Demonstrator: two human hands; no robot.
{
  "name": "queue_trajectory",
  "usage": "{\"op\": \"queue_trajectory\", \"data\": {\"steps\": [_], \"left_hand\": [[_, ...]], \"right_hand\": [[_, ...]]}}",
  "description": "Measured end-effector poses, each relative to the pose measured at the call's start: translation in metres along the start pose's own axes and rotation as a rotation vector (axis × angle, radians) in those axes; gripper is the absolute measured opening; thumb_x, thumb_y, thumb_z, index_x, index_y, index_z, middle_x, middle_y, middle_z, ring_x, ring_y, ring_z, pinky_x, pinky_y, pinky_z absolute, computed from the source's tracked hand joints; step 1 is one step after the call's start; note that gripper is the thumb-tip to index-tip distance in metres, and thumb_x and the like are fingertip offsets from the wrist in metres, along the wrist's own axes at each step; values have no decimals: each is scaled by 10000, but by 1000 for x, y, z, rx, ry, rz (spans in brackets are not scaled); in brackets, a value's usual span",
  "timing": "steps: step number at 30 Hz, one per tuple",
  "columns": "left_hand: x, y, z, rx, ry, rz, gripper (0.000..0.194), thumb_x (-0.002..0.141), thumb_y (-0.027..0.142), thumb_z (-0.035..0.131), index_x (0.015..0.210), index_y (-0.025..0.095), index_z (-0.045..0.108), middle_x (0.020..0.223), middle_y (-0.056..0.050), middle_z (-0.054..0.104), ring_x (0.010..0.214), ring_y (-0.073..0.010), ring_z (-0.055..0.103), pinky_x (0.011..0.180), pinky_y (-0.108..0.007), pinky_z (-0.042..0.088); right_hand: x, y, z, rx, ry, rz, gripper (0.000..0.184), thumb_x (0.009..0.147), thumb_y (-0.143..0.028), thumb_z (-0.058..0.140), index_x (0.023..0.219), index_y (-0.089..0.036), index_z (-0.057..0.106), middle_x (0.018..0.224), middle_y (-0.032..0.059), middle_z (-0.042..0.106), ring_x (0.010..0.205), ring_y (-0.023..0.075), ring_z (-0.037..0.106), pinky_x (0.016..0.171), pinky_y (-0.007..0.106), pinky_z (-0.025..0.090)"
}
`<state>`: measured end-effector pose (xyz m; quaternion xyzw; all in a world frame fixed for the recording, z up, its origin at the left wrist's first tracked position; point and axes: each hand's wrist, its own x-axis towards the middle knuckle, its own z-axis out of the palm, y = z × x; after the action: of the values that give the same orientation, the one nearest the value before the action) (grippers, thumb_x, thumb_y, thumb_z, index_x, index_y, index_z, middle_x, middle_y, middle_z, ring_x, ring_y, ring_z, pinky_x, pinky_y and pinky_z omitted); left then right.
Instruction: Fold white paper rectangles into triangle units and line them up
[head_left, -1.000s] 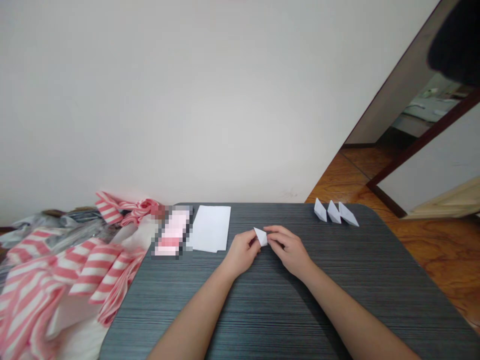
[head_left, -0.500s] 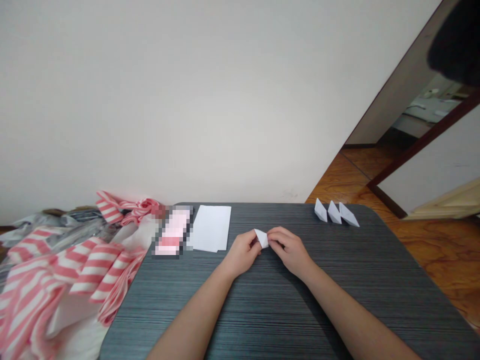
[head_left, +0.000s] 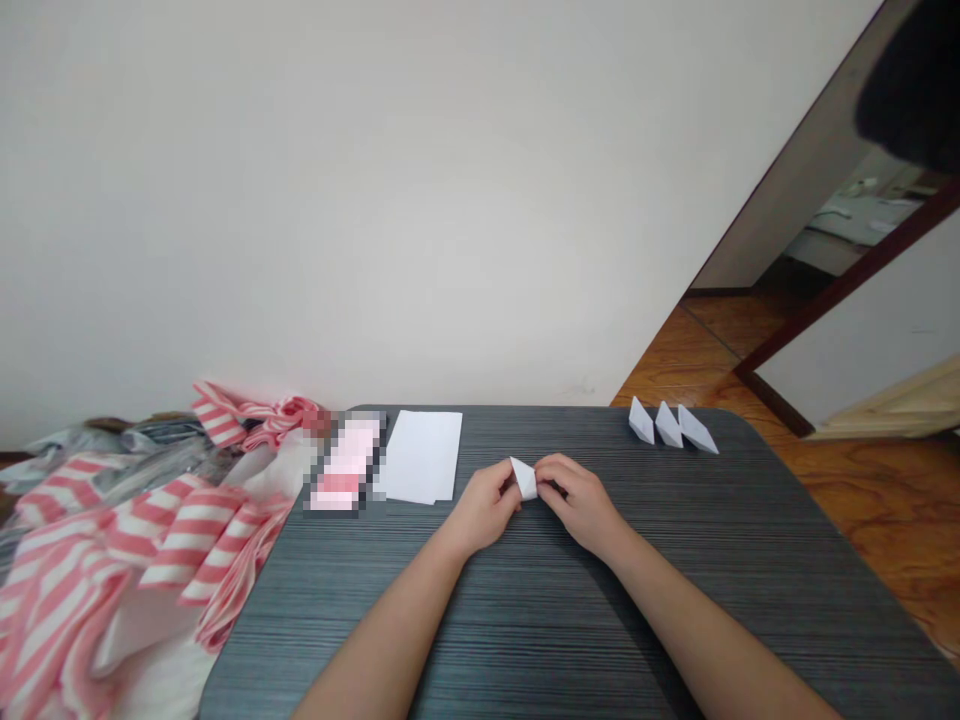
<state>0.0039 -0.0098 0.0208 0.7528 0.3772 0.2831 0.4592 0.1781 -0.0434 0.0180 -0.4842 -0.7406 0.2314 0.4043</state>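
Note:
Between my two hands is a small piece of folded white paper (head_left: 526,481), its pointed corner sticking up to the left. My left hand (head_left: 486,503) is closed on its left side, thumb and fingers pinching it. From the right, the fingertips of my right hand (head_left: 577,500) pinch the other edge. My fingers partly hide the folds. Three folded white paper boats (head_left: 669,426) stand in a row at the table's far right. Left of my hands lies a small stack of white paper sheets (head_left: 424,456).
The dark wood-grain table (head_left: 525,630) stands against a pale wall (head_left: 420,200). At its left end lies a blurred-out pink and white item (head_left: 346,465). Pink-and-white striped cloth (head_left: 176,530) is heaped beyond the left edge. A doorway and wooden floor (head_left: 870,500) are at the right.
The folded paper has tilted very slightly between my fingers. Both hands stay in nearly the same place, and everything else on the table is unmoved.

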Motion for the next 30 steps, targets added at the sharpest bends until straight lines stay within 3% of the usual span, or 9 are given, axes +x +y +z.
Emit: {"op": "queue_trajectory", "data": {"steps": [30], "left_hand": [[1,-2,0,-112,1,-40,179,816,179,430,876,153,597,642,7,559,587,-97,500,563,-201,374]], "right_hand": [[-2,3,-1,9,13,-43,147,832,-143,507,874,-221,625,995,63,599,929,187,570,800,332,470]]}}
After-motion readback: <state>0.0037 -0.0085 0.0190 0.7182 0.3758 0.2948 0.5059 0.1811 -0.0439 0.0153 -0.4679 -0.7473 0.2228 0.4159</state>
